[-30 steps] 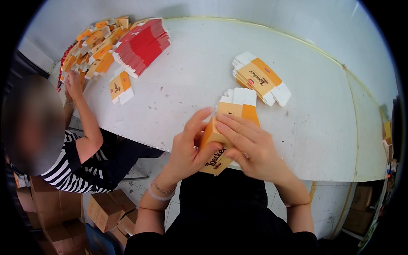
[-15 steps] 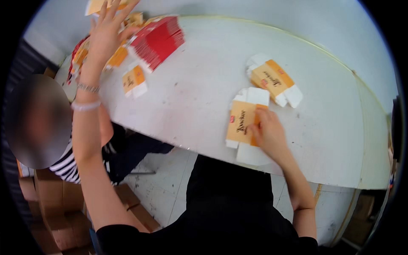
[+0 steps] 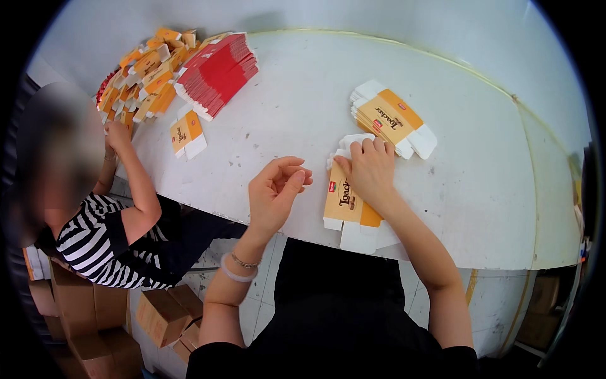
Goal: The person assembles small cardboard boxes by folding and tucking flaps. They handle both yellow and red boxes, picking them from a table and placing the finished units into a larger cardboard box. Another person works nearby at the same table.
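A flat orange and white carton blank lies at the near edge of the white table, on top of a few others. My right hand presses down on its upper part, fingers spread over the white flaps. My left hand hovers just left of the carton, fingers curled and apart, holding nothing. A second small stack of the same flat cartons lies further back to the right.
A person in a striped top sits at the left, a hand at the table edge. A pile of red flat cartons, a heap of folded orange boxes and one single carton lie far left. Brown boxes stand on the floor.
My left hand has come back from the far-left pile to beside the carton, empty. The right hand has stayed on the flat carton, which now lies on the table instead of being held up.
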The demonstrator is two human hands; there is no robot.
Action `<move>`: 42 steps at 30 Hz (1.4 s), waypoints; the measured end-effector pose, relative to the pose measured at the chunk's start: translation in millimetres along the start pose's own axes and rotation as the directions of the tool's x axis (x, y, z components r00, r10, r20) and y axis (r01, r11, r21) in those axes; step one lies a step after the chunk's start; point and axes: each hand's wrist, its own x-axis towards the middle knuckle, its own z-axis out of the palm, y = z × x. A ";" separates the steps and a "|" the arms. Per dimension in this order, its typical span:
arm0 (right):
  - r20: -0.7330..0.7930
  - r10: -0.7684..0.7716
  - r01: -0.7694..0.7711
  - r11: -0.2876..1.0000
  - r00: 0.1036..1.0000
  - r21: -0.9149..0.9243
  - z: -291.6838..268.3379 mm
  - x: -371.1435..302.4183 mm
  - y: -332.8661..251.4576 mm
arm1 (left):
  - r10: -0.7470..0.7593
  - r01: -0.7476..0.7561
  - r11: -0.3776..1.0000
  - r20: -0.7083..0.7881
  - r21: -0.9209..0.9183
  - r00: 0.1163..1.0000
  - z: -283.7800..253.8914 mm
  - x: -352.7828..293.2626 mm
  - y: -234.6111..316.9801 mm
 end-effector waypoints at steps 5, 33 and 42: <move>-0.319 -0.091 0.145 0.978 0.943 0.150 -9.1 10.0 9.1 | -0.070 0.073 0.980 0.018 -0.187 0.997 20.5 -6.4 -20.3; -0.091 0.192 -0.004 0.447 0.977 0.895 -116.9 -57.0 -39.3 | 0.176 -0.014 0.929 0.410 -0.370 0.895 43.1 -36.7 15.5; 0.562 0.158 -0.523 -0.231 0.812 0.821 -137.4 -27.6 -9.5 | 0.224 -0.181 0.973 0.414 -0.141 0.882 19.3 -28.7 22.0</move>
